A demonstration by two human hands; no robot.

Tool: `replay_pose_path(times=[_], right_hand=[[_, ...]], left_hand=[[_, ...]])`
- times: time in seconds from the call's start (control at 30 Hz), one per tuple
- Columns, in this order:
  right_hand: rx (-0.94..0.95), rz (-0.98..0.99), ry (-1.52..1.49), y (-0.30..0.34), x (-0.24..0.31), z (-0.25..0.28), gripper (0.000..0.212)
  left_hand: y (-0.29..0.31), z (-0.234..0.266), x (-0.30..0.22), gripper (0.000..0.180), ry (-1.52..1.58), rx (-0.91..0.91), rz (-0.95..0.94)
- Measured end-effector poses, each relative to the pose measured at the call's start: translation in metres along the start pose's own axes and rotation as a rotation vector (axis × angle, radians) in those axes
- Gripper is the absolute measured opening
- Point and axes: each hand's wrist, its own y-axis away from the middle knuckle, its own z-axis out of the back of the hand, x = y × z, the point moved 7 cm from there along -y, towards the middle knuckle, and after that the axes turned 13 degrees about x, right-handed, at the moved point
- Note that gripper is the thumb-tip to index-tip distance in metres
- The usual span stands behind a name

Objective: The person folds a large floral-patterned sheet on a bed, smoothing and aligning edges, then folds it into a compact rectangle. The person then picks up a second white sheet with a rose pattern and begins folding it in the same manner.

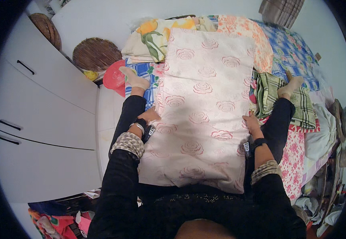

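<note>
A pale pink cloth with a woven rose pattern (204,103) lies folded in a long rectangle across my lap and outstretched legs on a bed. My left hand (149,116) grips its left edge with the fingers tucked under the fabric. My right hand (252,124) presses on its right edge, fingers curled at the border. Both wrists wear dark bands. My legs in black trousers stretch out on either side, with socked feet (134,79) at the cloth's upper corners.
A green plaid cloth (272,95) lies at my right knee. Floral and blue checked bedding (284,47) covers the bed. White cabinets (41,111) stand at left, with a red plastic item (114,79) and woven baskets (95,53) beside them. Clothes lie heaped at right.
</note>
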Motion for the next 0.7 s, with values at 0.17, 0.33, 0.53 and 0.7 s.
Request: replay_pose_path(times=[0.17,0.33,0.53,0.7], right_hand=[[0.001,-0.125,0.011,-0.004,-0.025,0.003,0.012],[0.06,0.079,0.477,-0.005,-0.018,0.0,0.013],[0.161,-0.215,0.324,0.036,0.004,-0.01,0.051],[0.326,-0.339,0.261,0.119,0.027,-0.035,0.067]], left_hand=[[0.022,0.013,-0.03,0.076,0.183,-0.231,-0.057],[0.044,0.018,-0.044,0.072,0.295,-0.227,-0.015],[0.063,0.022,-0.058,0.092,0.37,-0.155,0.005],[0.136,0.017,-0.086,0.106,0.394,0.144,0.151]])
